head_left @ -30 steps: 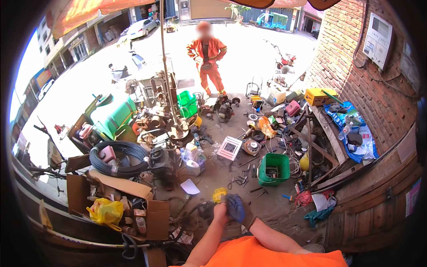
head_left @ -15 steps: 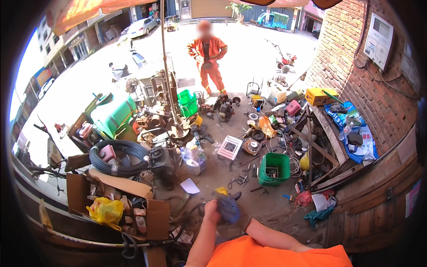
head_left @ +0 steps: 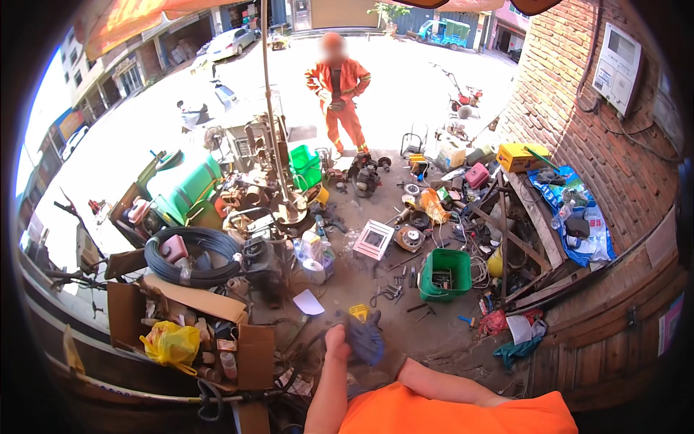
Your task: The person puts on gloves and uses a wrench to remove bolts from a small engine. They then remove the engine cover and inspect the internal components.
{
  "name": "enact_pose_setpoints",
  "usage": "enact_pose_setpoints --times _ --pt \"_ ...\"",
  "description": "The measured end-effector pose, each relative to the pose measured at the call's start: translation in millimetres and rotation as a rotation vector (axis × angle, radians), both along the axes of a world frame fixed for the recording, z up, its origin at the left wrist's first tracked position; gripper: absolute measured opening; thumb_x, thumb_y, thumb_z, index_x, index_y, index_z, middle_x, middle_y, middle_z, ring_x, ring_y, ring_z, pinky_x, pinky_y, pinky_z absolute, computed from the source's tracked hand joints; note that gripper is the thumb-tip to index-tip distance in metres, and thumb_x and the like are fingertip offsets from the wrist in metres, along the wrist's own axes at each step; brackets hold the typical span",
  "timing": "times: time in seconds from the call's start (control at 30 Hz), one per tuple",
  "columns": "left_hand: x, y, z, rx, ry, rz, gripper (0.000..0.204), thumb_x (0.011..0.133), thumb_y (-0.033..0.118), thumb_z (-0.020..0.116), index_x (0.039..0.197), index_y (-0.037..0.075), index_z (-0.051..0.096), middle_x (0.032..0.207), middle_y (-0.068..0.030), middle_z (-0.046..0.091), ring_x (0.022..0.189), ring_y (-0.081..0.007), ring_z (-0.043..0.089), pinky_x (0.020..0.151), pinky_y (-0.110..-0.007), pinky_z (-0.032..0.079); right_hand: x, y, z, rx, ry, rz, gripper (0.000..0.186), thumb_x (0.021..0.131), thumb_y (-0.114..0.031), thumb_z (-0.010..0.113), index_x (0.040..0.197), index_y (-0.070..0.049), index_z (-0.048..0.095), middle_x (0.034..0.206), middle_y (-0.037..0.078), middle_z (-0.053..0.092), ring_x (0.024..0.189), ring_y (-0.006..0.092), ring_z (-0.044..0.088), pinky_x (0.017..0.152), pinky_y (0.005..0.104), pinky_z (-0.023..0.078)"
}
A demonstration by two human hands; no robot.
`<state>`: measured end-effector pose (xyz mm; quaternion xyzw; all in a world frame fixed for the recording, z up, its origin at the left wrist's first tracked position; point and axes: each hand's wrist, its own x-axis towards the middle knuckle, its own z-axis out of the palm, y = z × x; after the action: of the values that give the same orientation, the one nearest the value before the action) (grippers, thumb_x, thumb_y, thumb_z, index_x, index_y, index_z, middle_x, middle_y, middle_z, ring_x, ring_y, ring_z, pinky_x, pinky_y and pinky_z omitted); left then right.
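Now, the yellow piece is seen just beyond the gloved right hand, past its fingers, and is partly hidden by the blue glove. The bare left hand is held right beside it; whether the fingers of either hand are clenched, released or wrapped around the piece cannot be told. Off to the right, coloured printing is shown on a blue-and-white sack, and small markings are carried by the white wall box.

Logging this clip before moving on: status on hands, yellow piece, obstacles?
Left hand bare, right hand gloved, close together; grips unclear. Yellow piece showing just beyond them. Nearby: white sheet ahead-left, green bucket ahead-right.
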<state>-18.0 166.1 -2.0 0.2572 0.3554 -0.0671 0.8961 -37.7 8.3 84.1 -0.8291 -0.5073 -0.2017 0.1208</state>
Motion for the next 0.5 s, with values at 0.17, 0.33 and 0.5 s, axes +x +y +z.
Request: enact_pose_setpoints --times 0.17,0.33,0.5 --pt "-16 -11 92 0.135 -0.315 -0.309 0.024 0.095 0.004 0.052 0.116 0.003 0.063 0.109 -0.0061 0.066 0.096 -0.0212 0.065 0.085 -0.037 0.053 11 -14 -69 0.377 0.775 -0.066 0.030 0.090 -0.016 0.060 0.117 -0.003 0.063 0.114 0.010 0.066 0.105 0.0234 0.062 0.094 0.0346 0.047" --pt "-24 -26 100 0.263 -0.300 -0.257 0.035 0.088 -0.007 0.048 0.118 0.002 0.063 0.111 -0.0046 0.067 0.099 -0.0199 0.064 0.089 -0.035 0.051 10 -5 -110 1.567 2.296 -0.107 0.028 0.091 -0.015 0.062 0.118 -0.005 0.063 0.105 0.007 0.069 0.095 0.0169 0.065 0.083 0.0301 0.052" --pt "-17 12 22 -0.015 -0.131 0.089 0.031 0.082 -0.005 0.047 0.108 -0.005 0.063 0.099 -0.0147 0.067 0.085 -0.0305 0.068 0.075 -0.046 0.058 3 18 -55 1.161 2.170 0.023 0.034 0.094 -0.013 0.060 0.127 -0.003 0.058 0.114 0.006 0.066 0.101 0.0146 0.063 0.089 0.0287 0.050"
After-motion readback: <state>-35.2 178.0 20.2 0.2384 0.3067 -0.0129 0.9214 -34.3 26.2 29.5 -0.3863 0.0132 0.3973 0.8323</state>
